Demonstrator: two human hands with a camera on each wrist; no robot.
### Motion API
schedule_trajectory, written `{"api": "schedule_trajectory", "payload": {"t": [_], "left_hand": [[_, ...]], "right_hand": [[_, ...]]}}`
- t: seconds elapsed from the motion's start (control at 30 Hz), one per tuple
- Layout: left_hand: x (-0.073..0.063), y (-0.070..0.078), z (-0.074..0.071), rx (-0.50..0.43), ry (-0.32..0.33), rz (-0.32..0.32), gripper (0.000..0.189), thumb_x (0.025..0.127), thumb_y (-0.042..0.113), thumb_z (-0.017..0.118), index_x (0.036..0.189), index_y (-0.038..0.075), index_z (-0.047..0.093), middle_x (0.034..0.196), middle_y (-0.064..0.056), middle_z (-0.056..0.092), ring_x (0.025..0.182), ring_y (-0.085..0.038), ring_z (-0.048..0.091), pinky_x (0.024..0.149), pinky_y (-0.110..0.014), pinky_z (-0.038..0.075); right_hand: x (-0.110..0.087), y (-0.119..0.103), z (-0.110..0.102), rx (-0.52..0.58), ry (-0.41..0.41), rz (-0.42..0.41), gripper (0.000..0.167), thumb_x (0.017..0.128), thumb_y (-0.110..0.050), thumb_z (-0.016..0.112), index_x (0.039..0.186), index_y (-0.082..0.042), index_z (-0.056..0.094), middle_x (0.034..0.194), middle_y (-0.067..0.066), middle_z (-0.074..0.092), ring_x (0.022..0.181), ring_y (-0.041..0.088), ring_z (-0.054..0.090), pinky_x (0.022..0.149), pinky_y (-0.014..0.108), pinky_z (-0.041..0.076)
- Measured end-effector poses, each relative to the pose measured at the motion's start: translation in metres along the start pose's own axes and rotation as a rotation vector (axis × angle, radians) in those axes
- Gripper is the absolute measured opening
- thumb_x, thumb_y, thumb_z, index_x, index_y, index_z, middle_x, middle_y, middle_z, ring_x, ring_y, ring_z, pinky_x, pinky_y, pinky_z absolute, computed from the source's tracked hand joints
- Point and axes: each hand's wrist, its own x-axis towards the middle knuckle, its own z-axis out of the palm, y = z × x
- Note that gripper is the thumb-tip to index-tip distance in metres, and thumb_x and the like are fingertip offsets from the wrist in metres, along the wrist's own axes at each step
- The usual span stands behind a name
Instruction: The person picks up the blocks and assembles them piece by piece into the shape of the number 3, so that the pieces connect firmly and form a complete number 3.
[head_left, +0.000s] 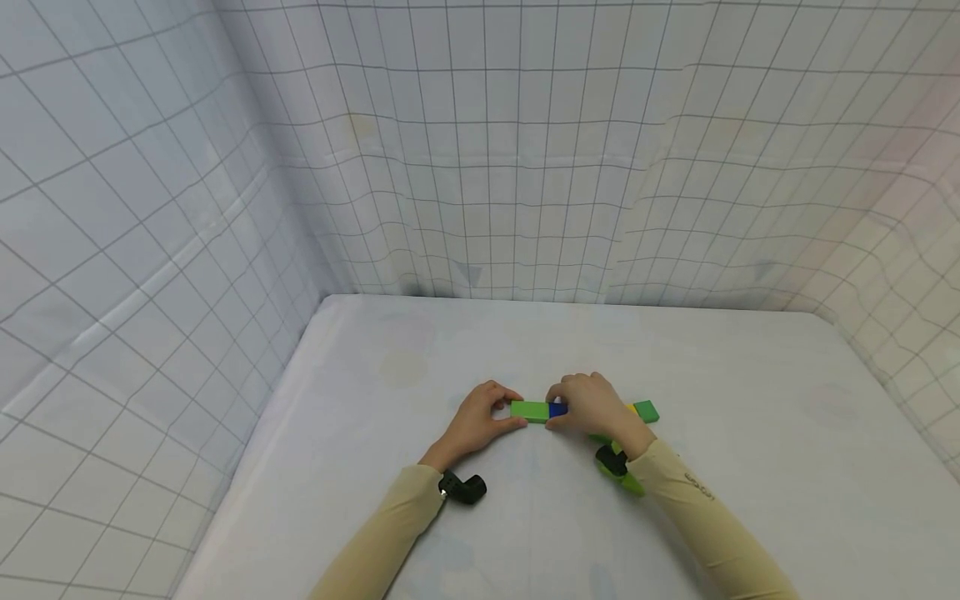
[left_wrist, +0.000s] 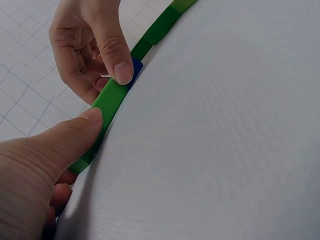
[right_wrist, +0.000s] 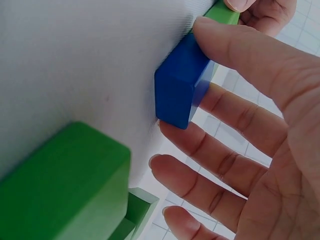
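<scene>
Your right hand (head_left: 594, 405)'s pinching the blue block (head_left: 557, 409), left hand (head_left: 472, 423) pinching the light-green block (head_left: 529, 411) already snug against it; dark-green block (head_left: 647, 412) sits apart, right of blue.

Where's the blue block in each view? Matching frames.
Head: blue block right of centre, lower half, in the right hand.
Left wrist: blue block above and slightly left of centre, partly hidden.
Right wrist: blue block just above and right of centre.
Shared landmark: light green block, right next to it.

A booth-like enclosure: grid-patterned curtains (head_left: 517, 158) round a white table (head_left: 772, 417).
</scene>
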Motion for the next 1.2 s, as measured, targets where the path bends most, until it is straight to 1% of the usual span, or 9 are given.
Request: {"api": "schedule_trajectory", "payload": {"t": [0.27, 0.4, 0.5, 0.67, 0.8, 0.93, 1.1, 1.17, 1.2], "left_hand": [[0.000, 0.001, -0.001, -0.006, 0.005, 0.007, 0.035, 0.081, 0.036, 0.076, 0.109, 0.018, 0.068, 0.093, 0.008, 0.054, 0.083, -0.009, 0.048, 0.076, -0.027, 0.041], [-0.001, 0.004, -0.002, 0.006, 0.006, 0.003, 0.034, 0.082, 0.036, 0.075, 0.110, 0.018, 0.068, 0.092, 0.008, 0.054, 0.082, -0.009, 0.047, 0.075, -0.028, 0.040], [-0.002, 0.005, -0.003, 0.006, 0.013, 0.007, 0.034, 0.082, 0.035, 0.075, 0.109, 0.017, 0.068, 0.092, 0.006, 0.054, 0.081, -0.010, 0.047, 0.075, -0.029, 0.040], [-0.002, 0.006, -0.002, 0.004, 0.021, 0.017, 0.034, 0.082, 0.035, 0.076, 0.108, 0.015, 0.068, 0.091, 0.005, 0.055, 0.080, -0.011, 0.047, 0.074, -0.029, 0.040], [-0.003, 0.006, -0.001, 0.009, 0.018, 0.016, 0.034, 0.082, 0.035, 0.075, 0.108, 0.015, 0.068, 0.091, 0.004, 0.055, 0.081, -0.011, 0.048, 0.074, -0.029, 0.040], [-0.004, 0.008, -0.002, 0.002, 0.020, 0.021, 0.034, 0.082, 0.034, 0.075, 0.109, 0.013, 0.068, 0.091, 0.004, 0.055, 0.081, -0.012, 0.048, 0.074, -0.030, 0.040], [-0.004, 0.005, -0.001, 0.004, 0.050, 0.080, 0.034, 0.083, 0.033, 0.075, 0.108, 0.011, 0.068, 0.091, 0.004, 0.055, 0.080, -0.010, 0.047, 0.072, -0.027, 0.040], [-0.005, 0.005, -0.001, 0.003, 0.057, 0.095, 0.035, 0.083, 0.033, 0.075, 0.107, 0.010, 0.068, 0.091, 0.003, 0.055, 0.079, -0.010, 0.047, 0.072, -0.027, 0.040], [-0.004, 0.005, -0.002, 0.002, 0.054, 0.089, 0.035, 0.083, 0.034, 0.075, 0.107, 0.010, 0.068, 0.091, 0.003, 0.055, 0.080, -0.010, 0.047, 0.072, -0.027, 0.040]], "right_hand": [[0.000, 0.002, 0.002, 0.003, -0.003, 0.005, 0.033, 0.075, -0.041, 0.079, 0.098, -0.017, 0.072, 0.080, -0.007, 0.058, 0.075, 0.012, 0.053, 0.067, 0.035, 0.039], [-0.001, 0.002, 0.001, 0.024, -0.013, 0.000, 0.042, 0.075, -0.044, 0.078, 0.104, -0.015, 0.070, 0.084, -0.004, 0.060, 0.079, 0.014, 0.056, 0.068, 0.036, 0.040], [-0.002, 0.006, -0.001, 0.054, -0.008, 0.019, 0.048, 0.076, -0.048, 0.076, 0.109, -0.013, 0.068, 0.087, -0.002, 0.062, 0.077, 0.013, 0.056, 0.067, 0.035, 0.043], [-0.008, 0.018, -0.007, 0.117, 0.038, 0.105, 0.044, 0.084, -0.044, 0.070, 0.111, -0.010, 0.068, 0.089, 0.000, 0.061, 0.076, 0.015, 0.056, 0.066, 0.034, 0.046], [-0.014, 0.026, -0.011, 0.092, 0.078, 0.209, 0.043, 0.086, -0.041, 0.069, 0.113, -0.008, 0.067, 0.097, 0.007, 0.060, 0.085, 0.024, 0.058, 0.068, 0.040, 0.048], [-0.015, 0.033, -0.013, 0.063, 0.058, 0.292, 0.047, 0.085, -0.039, 0.070, 0.116, -0.005, 0.064, 0.105, 0.014, 0.058, 0.090, 0.031, 0.057, 0.069, 0.045, 0.048], [-0.013, 0.037, -0.013, 0.065, 0.018, 0.328, 0.048, 0.083, -0.037, 0.072, 0.114, -0.002, 0.064, 0.100, 0.015, 0.058, 0.084, 0.028, 0.056, 0.066, 0.043, 0.048], [-0.012, 0.038, -0.012, 0.059, 0.012, 0.331, 0.046, 0.083, -0.036, 0.073, 0.112, -0.002, 0.064, 0.096, 0.013, 0.059, 0.081, 0.026, 0.056, 0.066, 0.041, 0.048], [-0.011, 0.039, -0.012, 0.055, 0.011, 0.331, 0.044, 0.083, -0.034, 0.073, 0.112, -0.002, 0.064, 0.095, 0.013, 0.060, 0.080, 0.026, 0.057, 0.066, 0.041, 0.048]]}}
